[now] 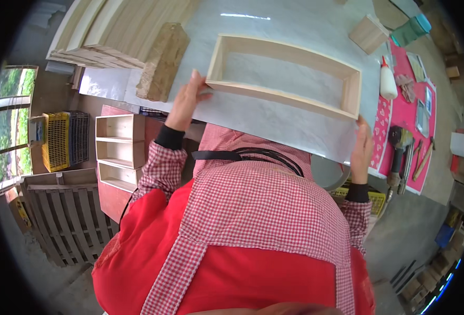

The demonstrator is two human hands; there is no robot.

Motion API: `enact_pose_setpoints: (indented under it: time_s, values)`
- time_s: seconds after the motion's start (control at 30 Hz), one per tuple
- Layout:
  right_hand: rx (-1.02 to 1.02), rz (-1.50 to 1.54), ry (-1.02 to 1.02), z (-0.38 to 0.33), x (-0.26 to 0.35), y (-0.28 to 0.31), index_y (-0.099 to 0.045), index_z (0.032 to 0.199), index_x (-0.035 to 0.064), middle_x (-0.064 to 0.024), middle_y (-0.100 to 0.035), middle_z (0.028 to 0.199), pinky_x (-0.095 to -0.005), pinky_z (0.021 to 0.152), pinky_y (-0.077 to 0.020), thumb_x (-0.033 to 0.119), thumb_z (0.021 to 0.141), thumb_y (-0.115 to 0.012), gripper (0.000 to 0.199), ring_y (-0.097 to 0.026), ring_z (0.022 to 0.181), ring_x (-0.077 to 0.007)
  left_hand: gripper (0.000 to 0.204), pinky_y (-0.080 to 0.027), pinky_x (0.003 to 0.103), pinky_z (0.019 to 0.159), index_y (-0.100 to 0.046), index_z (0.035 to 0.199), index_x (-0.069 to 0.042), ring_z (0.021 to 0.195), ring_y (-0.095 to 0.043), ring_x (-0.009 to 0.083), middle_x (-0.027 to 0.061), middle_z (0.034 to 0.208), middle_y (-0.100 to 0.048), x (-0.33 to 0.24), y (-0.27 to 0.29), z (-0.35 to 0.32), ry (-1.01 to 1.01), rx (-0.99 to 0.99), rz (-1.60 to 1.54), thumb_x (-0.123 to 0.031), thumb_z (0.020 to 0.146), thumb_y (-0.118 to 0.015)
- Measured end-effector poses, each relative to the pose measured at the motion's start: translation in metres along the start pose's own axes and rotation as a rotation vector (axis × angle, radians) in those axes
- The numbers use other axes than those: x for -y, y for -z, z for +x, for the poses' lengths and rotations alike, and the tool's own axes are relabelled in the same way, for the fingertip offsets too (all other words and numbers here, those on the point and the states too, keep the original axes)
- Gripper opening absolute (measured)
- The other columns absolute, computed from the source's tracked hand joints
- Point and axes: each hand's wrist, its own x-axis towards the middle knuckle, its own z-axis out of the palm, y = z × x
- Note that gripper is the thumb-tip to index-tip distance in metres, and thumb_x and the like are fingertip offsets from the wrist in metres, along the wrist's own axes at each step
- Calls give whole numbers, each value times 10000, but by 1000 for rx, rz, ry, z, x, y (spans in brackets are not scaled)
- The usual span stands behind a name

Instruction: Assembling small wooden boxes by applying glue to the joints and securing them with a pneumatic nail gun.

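A long rectangular frame (282,93) of pale wood lies on the grey table (274,123) in front of me. The table's surface shows through its middle, and the four thin walls meet at the corners. At its near left corner, my left hand (186,101) holds the frame with the fingertips and thumb parted around the edge. My right hand (362,149) is at the near right corner, its fingertips against the wood. Part of that grip is hidden behind the hand.
A rough wood block (162,62) and stacked boards (121,34) lie left of the frame. To the right are a small wood block (369,34), a white glue bottle (388,82) and a power tool (397,152). Finished boxes (119,140) stand at lower left.
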Motion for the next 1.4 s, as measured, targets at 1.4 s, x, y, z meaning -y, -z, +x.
enact_pose_setpoints:
  time_s: [1.4]
  values:
    - [-258,508,94,64,73,-19,-509,1236,-13,-115,-599,1037,-264,571,-473,210,893,-707,454,-592,763,-180,163,-409,508,1053,-633,891,-65,1271,-520,290,150,1295,-569,-29,-111,-54,-1236,119,761,-151,776,-710]
